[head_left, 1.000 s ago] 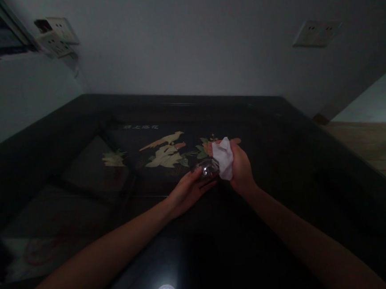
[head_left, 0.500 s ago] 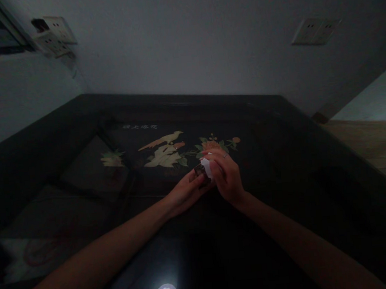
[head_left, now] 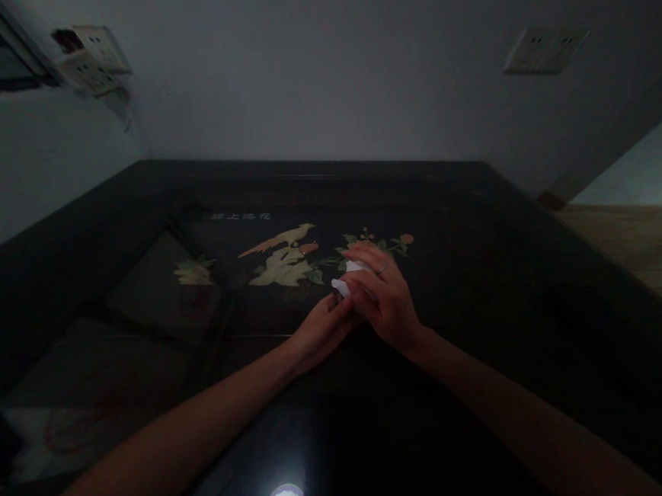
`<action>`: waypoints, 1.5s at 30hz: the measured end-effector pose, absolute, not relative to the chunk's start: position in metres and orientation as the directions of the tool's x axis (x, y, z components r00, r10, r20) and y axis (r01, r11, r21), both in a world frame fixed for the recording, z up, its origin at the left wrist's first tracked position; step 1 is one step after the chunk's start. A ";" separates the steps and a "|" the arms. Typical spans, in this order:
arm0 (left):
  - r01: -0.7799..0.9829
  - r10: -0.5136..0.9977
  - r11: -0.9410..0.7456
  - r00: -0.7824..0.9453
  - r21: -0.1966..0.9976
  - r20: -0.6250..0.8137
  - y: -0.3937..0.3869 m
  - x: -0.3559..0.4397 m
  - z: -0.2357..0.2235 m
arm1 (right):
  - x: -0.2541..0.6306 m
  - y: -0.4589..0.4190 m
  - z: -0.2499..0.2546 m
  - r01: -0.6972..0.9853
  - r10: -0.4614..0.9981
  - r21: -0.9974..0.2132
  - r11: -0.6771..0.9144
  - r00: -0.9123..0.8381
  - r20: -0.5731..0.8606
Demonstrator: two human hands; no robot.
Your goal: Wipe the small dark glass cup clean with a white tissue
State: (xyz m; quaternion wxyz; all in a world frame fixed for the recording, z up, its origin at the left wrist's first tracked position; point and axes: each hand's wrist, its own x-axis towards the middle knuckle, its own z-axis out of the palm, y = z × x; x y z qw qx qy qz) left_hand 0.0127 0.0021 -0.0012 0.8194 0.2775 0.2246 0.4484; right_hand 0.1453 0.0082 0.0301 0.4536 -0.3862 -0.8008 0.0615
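Both hands meet over the glossy black tabletop, in front of its flower picture. My right hand, with a ring on one finger, is closed on a crumpled white tissue, which pokes out between thumb and fingers. From the left, my left hand grips a small, dark, see-through object that is now almost wholly covered by the tissue and my right fingers. What kind of object it is I cannot make out in this dim light.
A bird picture and pale written characters decorate the tabletop. Behind it rises a white wall with a double socket at right and more sockets at left. Wooden floor shows at the right.
My right hand has shifted slightly left and up with the tissue, now covering the small dark object that showed between the hands before. My left hand has barely moved.
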 end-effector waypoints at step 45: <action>-0.557 0.829 0.467 0.547 0.687 -0.120 0.003 0.011 -0.009 | 0.146 0.018 0.029 0.509 0.828 -0.657 0.555 -0.266 0.493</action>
